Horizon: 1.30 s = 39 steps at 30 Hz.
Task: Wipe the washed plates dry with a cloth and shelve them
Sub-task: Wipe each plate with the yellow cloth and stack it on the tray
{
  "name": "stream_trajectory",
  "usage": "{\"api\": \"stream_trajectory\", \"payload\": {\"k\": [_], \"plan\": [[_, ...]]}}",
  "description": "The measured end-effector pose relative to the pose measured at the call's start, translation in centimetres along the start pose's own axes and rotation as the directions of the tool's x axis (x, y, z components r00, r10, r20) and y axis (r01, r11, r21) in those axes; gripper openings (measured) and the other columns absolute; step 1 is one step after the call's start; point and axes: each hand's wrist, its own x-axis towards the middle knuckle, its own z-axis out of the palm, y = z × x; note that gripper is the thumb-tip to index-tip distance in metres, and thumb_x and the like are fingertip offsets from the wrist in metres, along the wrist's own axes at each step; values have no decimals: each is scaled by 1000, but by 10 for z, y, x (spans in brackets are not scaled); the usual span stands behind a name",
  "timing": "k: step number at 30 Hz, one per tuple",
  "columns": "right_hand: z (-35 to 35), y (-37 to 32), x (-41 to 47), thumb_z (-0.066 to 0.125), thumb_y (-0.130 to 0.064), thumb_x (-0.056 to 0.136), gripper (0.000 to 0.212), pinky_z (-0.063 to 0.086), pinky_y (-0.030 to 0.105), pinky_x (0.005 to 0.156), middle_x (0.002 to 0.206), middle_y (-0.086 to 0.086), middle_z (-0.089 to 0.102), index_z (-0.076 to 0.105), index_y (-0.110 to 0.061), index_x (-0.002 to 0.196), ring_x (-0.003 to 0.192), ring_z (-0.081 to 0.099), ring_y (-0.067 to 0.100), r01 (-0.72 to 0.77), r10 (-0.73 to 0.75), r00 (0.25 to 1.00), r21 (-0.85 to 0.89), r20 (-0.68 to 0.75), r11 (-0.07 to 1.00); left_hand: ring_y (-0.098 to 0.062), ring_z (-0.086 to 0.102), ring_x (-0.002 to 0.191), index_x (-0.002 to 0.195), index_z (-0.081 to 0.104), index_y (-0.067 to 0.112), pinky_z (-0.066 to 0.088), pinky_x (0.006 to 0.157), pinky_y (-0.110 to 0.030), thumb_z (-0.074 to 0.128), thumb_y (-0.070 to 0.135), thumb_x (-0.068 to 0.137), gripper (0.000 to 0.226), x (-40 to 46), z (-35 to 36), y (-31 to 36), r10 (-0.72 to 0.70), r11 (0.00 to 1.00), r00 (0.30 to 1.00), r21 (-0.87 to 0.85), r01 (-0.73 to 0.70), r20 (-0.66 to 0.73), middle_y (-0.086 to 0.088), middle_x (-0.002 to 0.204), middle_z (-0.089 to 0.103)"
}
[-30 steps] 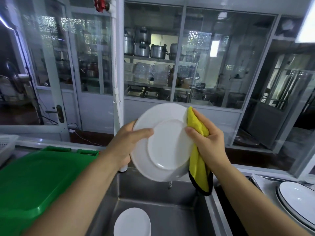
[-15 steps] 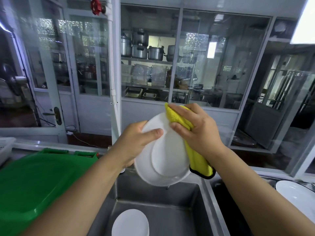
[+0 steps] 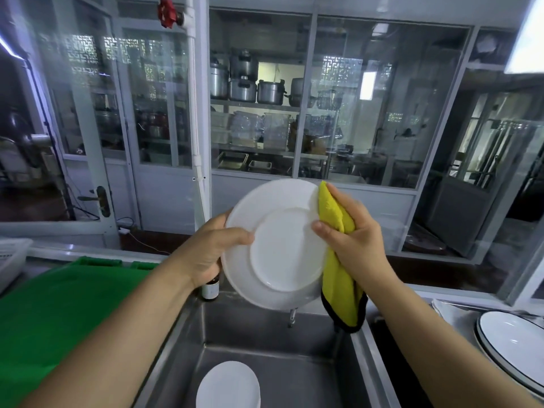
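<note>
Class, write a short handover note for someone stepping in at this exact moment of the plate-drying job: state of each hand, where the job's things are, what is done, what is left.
Left hand: grips the white plate by its left rim, held up over the steel sink, underside toward the camera.
Right hand: pinches the yellow cloth round the plate's right rim.
Elsewhere: a stack of white plates lies in the sink; dark-rimmed plates sit on the counter at right.
Done: wiping of this plate is under way.
Left: finish drying it, shelve it, then do the plates in the sink.
</note>
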Motion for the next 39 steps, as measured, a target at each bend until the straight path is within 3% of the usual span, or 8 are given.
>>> {"api": "stream_trajectory", "payload": {"k": [4,8,14,17,22,27,34,39], "plan": [[-4,-3,11,76,-32,79,62,40,11,83,103,-11,48,44,-48,129,94,47,-8,187,-176,982,-207,69,960,-28,70,92,100,70,16,58,74,-35,93,42,40,69,3,0,0,-29,1000,1000,7,29,-3,-11,101,73],[-10,-3,20,51,-54,88,53,47,33,82,123,-7,41,46,-37,139,102,45,2,340,-316,940,-411,128,846,-29,69,93,100,68,17,55,82,-43,68,22,69,32,-1,7,-2,35,998,996,-47,-38,-78,-10,99,73],[-16,6,21,34,-49,96,51,31,30,95,125,-3,35,51,-23,137,116,38,18,312,-313,947,-420,68,852,-24,69,83,98,68,16,55,66,-36,71,26,67,32,1,11,-4,55,976,965,-189,-106,-256,-7,89,74],[-9,15,1,34,-45,97,52,25,27,97,123,3,39,48,-18,140,112,34,18,286,-322,947,-491,13,823,-24,68,89,104,67,16,53,70,-37,71,31,69,39,4,16,-5,41,941,934,-301,-156,-355,-5,94,74],[19,27,-36,41,-36,95,49,33,35,89,124,10,38,39,-16,140,97,36,28,296,-446,893,-675,-54,675,-17,69,86,107,64,16,55,67,-33,65,26,82,27,11,32,-9,-46,869,883,-455,-195,-467,0,90,75],[45,34,-59,48,-31,94,44,41,41,73,126,7,41,44,-14,134,85,42,28,492,-643,758,-744,111,452,-23,68,98,123,57,12,58,66,-34,65,35,75,54,15,46,-18,-131,839,900,-530,-123,-416,-9,110,71],[66,7,-41,46,-41,97,39,40,41,71,118,2,46,54,-24,131,86,47,27,526,-649,742,-749,171,403,-16,69,69,89,67,10,56,57,-24,51,49,90,42,9,54,-28,-216,845,938,-534,41,-271,-6,75,70],[65,7,-40,60,-32,92,35,42,41,71,119,0,49,59,-32,127,89,50,27,604,-697,683,-705,218,372,-23,70,88,108,66,6,56,71,-33,52,51,88,52,7,43,-24,-230,837,935,-544,49,-269,-11,98,71]]}}
